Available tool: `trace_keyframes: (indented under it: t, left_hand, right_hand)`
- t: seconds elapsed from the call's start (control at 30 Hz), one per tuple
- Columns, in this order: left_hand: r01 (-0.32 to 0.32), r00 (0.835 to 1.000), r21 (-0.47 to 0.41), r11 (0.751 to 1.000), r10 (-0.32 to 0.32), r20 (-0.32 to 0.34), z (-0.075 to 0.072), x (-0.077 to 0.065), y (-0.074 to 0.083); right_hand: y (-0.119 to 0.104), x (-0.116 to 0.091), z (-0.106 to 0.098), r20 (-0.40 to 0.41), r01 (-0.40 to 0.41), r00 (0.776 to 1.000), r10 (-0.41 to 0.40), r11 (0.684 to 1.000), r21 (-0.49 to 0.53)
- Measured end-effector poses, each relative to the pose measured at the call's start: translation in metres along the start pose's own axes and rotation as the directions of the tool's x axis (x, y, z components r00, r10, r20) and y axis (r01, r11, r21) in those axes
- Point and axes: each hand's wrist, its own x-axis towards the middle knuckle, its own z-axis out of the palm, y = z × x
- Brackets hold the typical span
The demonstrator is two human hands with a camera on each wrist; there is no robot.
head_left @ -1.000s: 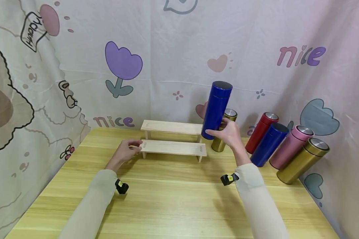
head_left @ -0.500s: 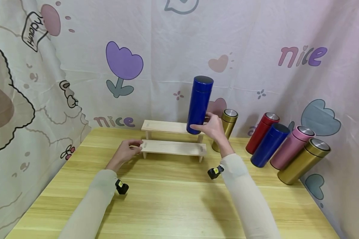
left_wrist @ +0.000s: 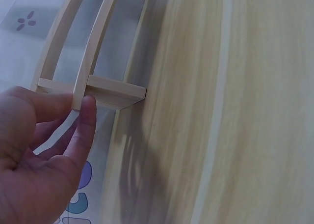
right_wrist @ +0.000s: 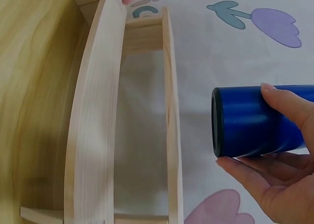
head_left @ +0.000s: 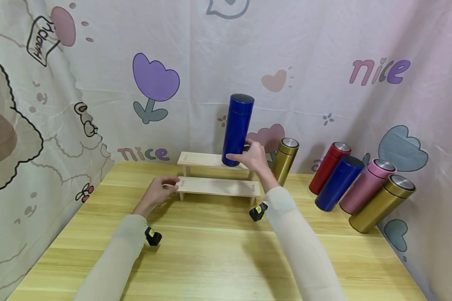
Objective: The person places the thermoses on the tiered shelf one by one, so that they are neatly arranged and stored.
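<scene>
My right hand (head_left: 254, 156) grips a blue thermos bottle (head_left: 238, 127) near its base, thumb on one side and fingers on the other. The bottle is nearly upright and overlaps the upper board of a two-tier wooden shelf (head_left: 218, 186) in the head view. In the right wrist view, a gap shows between the bottom of the blue bottle (right_wrist: 245, 121) and the upper board (right_wrist: 171, 126). At the shelf's left end, my left hand (head_left: 158, 193) pinches the tip of the lower board (left_wrist: 91, 57) between thumb and fingers.
A gold thermos bottle (head_left: 285, 159) stands right of the shelf, partly behind my right hand. Farther right are a red bottle (head_left: 329, 167), another blue one (head_left: 339, 184), a pink one (head_left: 367, 186) and a second gold one (head_left: 382, 205). A printed curtain (head_left: 305, 42) hangs behind the table (head_left: 196, 255).
My right hand has carried the blue bottle leftward from beside the shelf's right end to over the upper board, and it now leans less. The left hand has stayed at the shelf.
</scene>
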Motion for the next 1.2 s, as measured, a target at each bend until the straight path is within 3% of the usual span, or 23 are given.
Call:
trace_keyframes:
  t: [0.53,1.2]
  left_hand:
    - [-0.014,1.000,-0.048,0.999,0.014,-0.012,0.010,0.003,0.002]
    - [0.044,0.999,-0.059,0.997,-0.045,-0.004,0.008,0.007,0.002]
  right_hand:
    - [-0.014,0.019,0.031,-0.003,-0.029,1.000,0.029,1.000,0.005]
    - [-0.024,0.037,0.084,-0.017,0.001,1.000,-0.001,1.000,-0.020]
